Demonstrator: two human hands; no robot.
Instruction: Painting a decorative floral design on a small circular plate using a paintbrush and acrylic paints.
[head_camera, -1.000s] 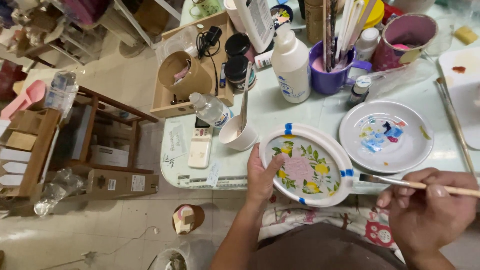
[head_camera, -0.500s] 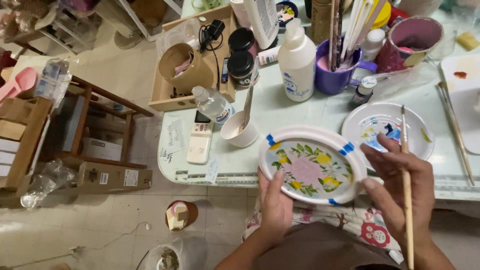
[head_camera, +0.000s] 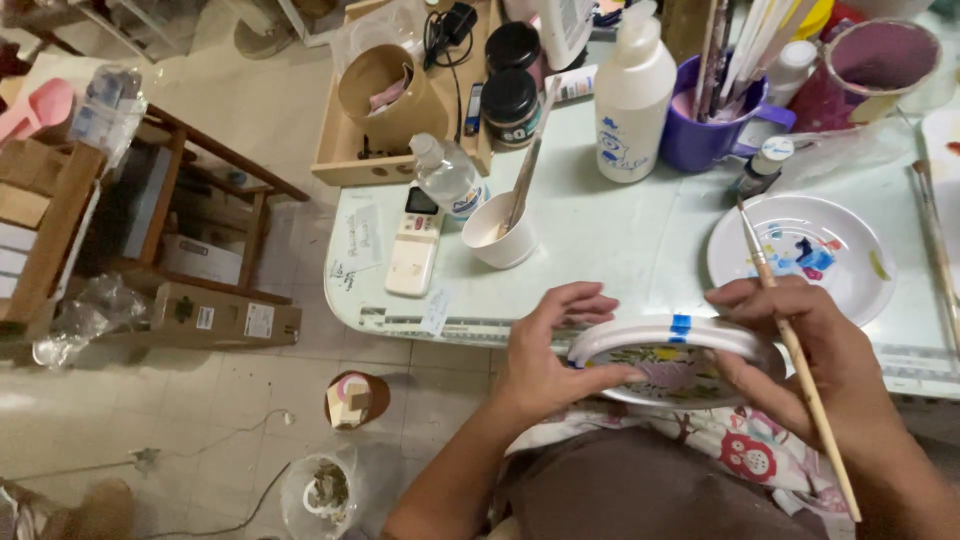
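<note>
Holding a painted plate (head_camera: 672, 362) tilted up off the table, in front of the near table edge (head_camera: 450, 322) and above the lap; gripping its left rim with the left hand (head_camera: 545, 360), fingers curled partway, thumb lying on the painted face; clasping its right rim with the right hand (head_camera: 800, 365), fingers closed around the rim while also pinching a long wooden paintbrush (head_camera: 795, 350) that is slanting from upper left to lower right across the knuckles; showing yellow and green flowers on the plate's face and a strip of blue tape (head_camera: 680, 324) on its upper rim; leaving a band of bare tabletop open between the plate and a small white cup (head_camera: 498, 236) with a stick standing in it; lying just left of that cup, a white remote control (head_camera: 414, 246), close to the table's rounded left corner; standing near the cup, a clear plastic bottle (head_camera: 447, 178); resting to the right, well inside the edge, a white palette plate (head_camera: 805, 255) with blue paint smears; crowding the far side, a white squeeze bottle (head_camera: 633, 92), a purple mug (head_camera: 708, 130) full of brushes, and two dark-lidded jars (head_camera: 512, 95); lying along the right margin, a second brush (head_camera: 936, 250); opening to the left of the table, tiled floor beside a wooden rack (head_camera: 150, 215).
</note>
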